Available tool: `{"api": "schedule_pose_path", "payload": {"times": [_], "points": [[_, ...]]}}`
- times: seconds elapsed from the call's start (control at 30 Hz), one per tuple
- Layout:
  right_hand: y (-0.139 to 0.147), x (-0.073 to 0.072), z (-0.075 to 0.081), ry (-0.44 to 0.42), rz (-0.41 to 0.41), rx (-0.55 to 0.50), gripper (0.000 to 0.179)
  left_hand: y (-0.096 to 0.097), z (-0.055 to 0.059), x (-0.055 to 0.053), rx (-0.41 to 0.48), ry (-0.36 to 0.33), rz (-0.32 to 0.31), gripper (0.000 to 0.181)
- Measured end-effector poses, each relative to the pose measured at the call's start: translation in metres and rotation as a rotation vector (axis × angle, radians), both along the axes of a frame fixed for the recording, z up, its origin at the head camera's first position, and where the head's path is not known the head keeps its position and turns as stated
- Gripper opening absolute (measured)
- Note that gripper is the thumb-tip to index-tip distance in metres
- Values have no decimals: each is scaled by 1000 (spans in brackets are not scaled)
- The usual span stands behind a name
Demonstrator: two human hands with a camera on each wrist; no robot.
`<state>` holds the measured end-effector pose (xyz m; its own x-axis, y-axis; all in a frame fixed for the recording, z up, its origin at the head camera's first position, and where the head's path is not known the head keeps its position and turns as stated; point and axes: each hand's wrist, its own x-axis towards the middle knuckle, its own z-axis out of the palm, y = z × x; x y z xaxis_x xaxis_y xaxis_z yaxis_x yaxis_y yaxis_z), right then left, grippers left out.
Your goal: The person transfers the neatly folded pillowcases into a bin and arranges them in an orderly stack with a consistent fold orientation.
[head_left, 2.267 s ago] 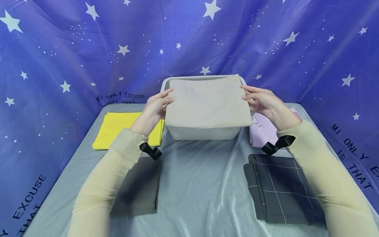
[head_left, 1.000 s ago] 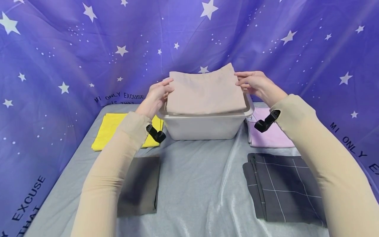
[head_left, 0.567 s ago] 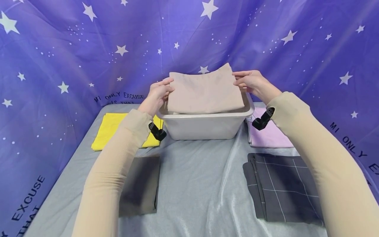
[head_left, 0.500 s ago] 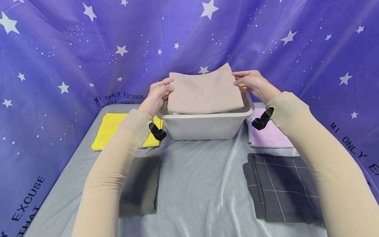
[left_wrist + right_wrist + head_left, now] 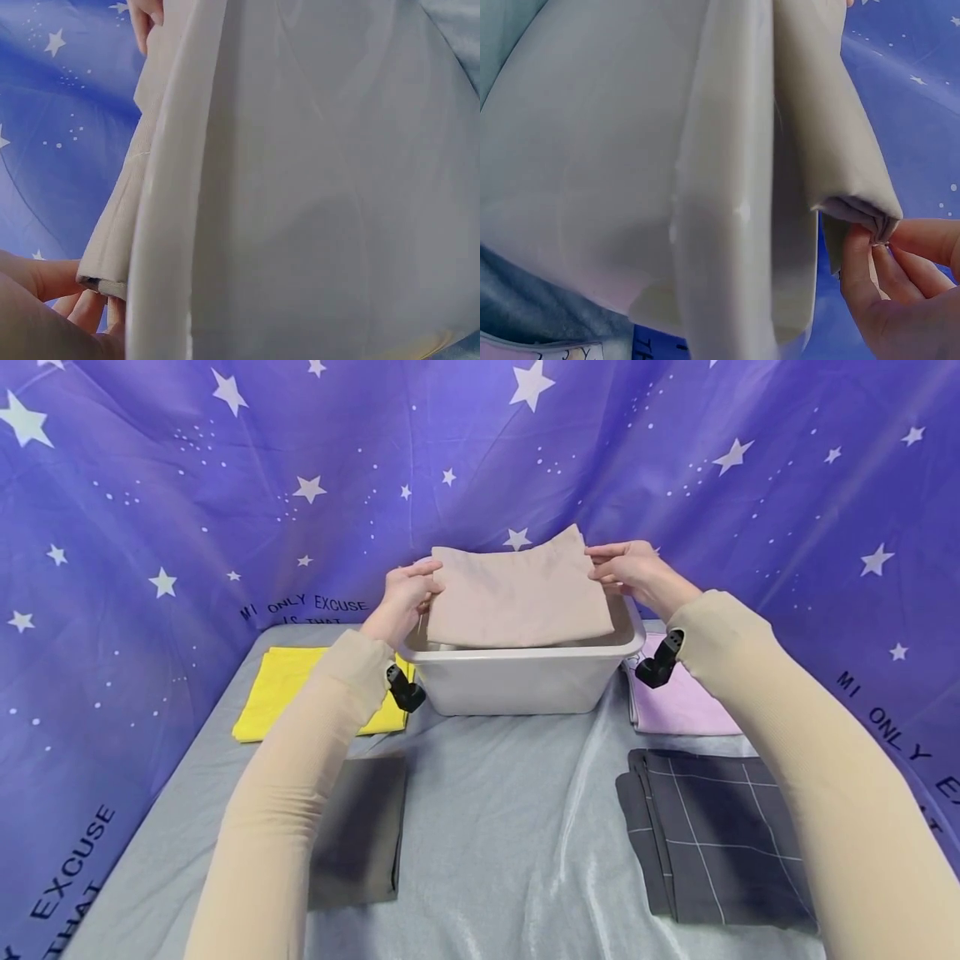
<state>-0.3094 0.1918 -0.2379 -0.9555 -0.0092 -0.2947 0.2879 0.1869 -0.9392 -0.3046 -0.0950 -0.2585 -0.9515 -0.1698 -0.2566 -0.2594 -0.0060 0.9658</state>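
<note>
A folded beige cloth [image 5: 517, 597] spans the opening of a pale grey plastic bin [image 5: 517, 685] in the head view, its far right corner raised. My left hand [image 5: 405, 597] pinches the cloth's left edge. On the other side my right hand [image 5: 637, 572] pinches the right edge between thumb and fingers. Folded layers of the cloth [image 5: 840, 142] show at its end in the right wrist view, just beyond the bin's rim [image 5: 731, 180]. From the left wrist, the bin's wall [image 5: 300, 187] fills most of the view. What lies inside the bin is mostly hidden.
Folded cloths lie around the bin on the grey-blue table cover [image 5: 495, 827]: yellow [image 5: 288, 685] at left, lilac [image 5: 686, 702] at right, dark grey-brown [image 5: 360, 835] at front left, and dark checked [image 5: 727, 843] at front right. A blue starry curtain [image 5: 375, 443] encloses the back and sides.
Since 2.3 seconds ago the cloth has moved back and up from the bin's front, baring its front rim. In the last half second both hands shifted slightly inward and the cloth sank a little.
</note>
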Motion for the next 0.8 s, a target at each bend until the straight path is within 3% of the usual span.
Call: {"api": "schedule_pose_path", "payload": {"times": [0.27,0.43,0.8], "points": [[5,-7,-10,4,17,18,56,3,-2,-2,-39,-11,-6,44],[1,0,-5,5,31,67,54,4,-4,-3,-47,-6,-17,44],[0,0,-8,-22,34,44,55,5,-9,-2,-62,12,-23,44]]}}
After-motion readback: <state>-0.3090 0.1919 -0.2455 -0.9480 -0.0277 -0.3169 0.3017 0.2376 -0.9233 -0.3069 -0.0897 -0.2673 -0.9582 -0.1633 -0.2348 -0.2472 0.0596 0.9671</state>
